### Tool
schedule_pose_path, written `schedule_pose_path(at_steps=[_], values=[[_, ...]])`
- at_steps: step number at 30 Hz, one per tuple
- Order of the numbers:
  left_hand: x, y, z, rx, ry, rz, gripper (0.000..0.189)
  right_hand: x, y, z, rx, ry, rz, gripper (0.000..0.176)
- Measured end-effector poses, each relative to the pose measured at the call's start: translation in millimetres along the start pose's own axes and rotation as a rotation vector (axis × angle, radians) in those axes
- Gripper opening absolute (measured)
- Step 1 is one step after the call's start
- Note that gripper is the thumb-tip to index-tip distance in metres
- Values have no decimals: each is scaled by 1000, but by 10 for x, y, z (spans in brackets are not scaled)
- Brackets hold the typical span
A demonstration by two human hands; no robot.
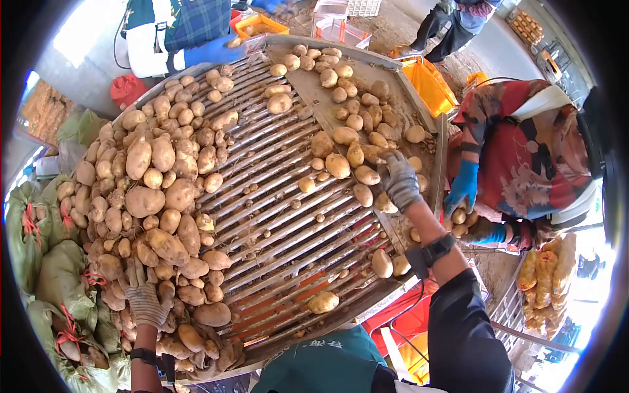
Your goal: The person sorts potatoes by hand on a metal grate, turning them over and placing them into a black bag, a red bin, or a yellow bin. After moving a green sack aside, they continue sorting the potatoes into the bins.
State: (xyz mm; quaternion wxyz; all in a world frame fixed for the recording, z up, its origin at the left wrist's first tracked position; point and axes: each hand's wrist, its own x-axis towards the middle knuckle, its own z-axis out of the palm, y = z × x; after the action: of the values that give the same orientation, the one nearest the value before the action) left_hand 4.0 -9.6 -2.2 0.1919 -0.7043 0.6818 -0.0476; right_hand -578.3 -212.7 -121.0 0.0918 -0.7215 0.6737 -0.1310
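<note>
A sorting table of metal rollers (275, 196) carries a big heap of potatoes (151, 196) on its left side and scattered ones on the right. My left hand (145, 298), in a grey knit glove, rests spread on the potatoes at the near left of the heap. My right hand (400, 180), also gloved, reaches over the right side and is closed around a potato (385, 204) near the table's right rim. A black watch band sits on my right wrist.
A person in a red patterned top with blue gloves (464, 187) works at the right edge. Another in a plaid shirt (196, 26) stands at the far end. Orange crates (429, 85) lie right, green sacks (59, 275) left, bagged potatoes (544, 275) lower right.
</note>
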Motion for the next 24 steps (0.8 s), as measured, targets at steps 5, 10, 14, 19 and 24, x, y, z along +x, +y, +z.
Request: schedule_pose_path(at_steps=[5,10,14,19,24], values=[[-6,-8,105,34,45,20,82,966,137,102,16,-8,-55,47],[-64,-75,169,-6,-35,-13,88,1760,180,425,-253,-336,54,65],[-67,-108,251,78,-13,22,90,1686,-125,417,-383,-377,159,71],[-75,-168,333,157,124,101,90,1674,232,582,-122,-209,200,67],[-70,-174,321,116,89,86,89,1425,645,563,909,-59,472,38]])
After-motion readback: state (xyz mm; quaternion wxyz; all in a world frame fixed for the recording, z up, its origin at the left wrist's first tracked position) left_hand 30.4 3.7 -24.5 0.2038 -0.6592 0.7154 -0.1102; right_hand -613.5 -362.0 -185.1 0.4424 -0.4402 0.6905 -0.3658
